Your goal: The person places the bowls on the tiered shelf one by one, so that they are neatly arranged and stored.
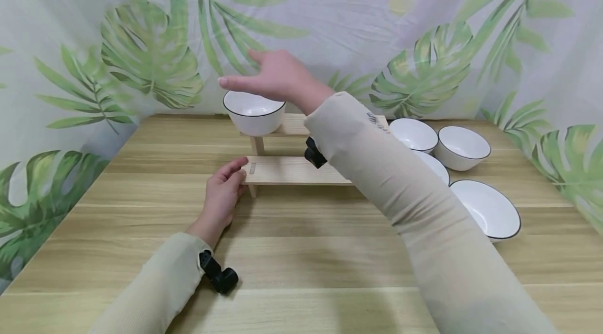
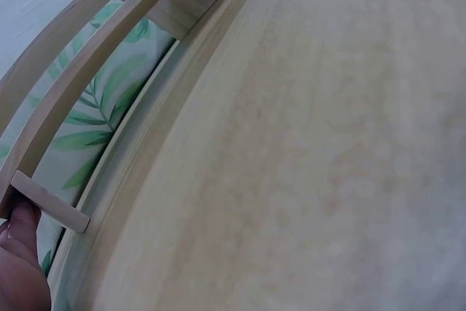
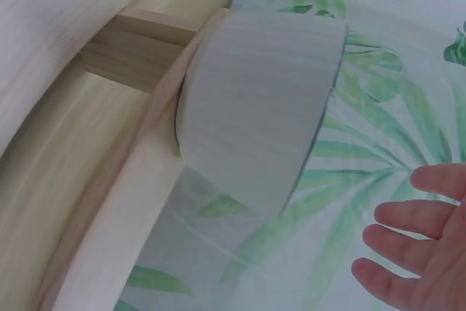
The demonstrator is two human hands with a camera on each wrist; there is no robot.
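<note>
A two-tier wooden rack (image 1: 292, 170) stands near the back of the table. My left hand (image 1: 222, 192) grips the left end of its lower board, and the left wrist view shows a finger (image 2: 26, 225) tucked under the board beside a leg. A white bowl (image 1: 254, 117) with a dark rim sits upright on the left end of the upper tier. Above and behind that bowl, my right hand (image 1: 282, 76) is held out with nothing in it. Its fingers (image 3: 411, 218) are spread and apart from the bowl (image 3: 255, 107) in the right wrist view.
Right of the rack are several more white bowls, among them a back one (image 1: 413, 134), another (image 1: 464, 146) beside it and a larger one (image 1: 487, 208) nearer the front. My right sleeve partly covers some. A leaf-printed cloth (image 1: 348, 20) hangs behind the wooden table (image 1: 301, 250).
</note>
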